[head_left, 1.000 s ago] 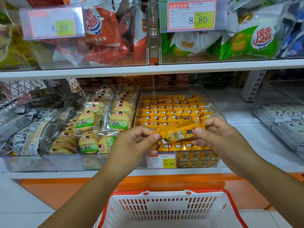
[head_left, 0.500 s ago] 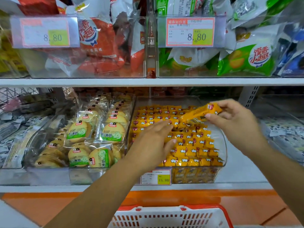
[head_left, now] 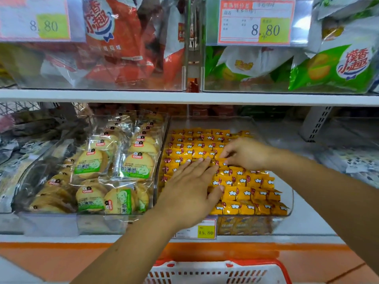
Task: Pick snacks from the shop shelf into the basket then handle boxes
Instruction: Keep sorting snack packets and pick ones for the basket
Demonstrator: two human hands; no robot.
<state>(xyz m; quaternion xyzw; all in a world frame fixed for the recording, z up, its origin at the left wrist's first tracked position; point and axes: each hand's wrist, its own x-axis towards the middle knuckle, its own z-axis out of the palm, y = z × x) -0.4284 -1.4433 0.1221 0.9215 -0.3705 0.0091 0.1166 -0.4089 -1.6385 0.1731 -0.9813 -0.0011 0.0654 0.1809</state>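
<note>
Illumination bright, even, diffuse; shadows faint; glare on the clear bin fronts (head_left: 102,64) toward 11 o'clock; left price label (head_left: 34,19) washed out and soft; wide-angle bowing at the margins; general softness, shelf recess (head_left: 256,112) at 12 o'clock dim.

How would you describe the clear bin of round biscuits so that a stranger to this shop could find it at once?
Start at the lower white shelf, below the bins of big red and green bags. The biscuit bin stands just left of the bin of small orange packets where both hands are. It alone holds round pale biscuits in clear wrappers with green labels.
</note>
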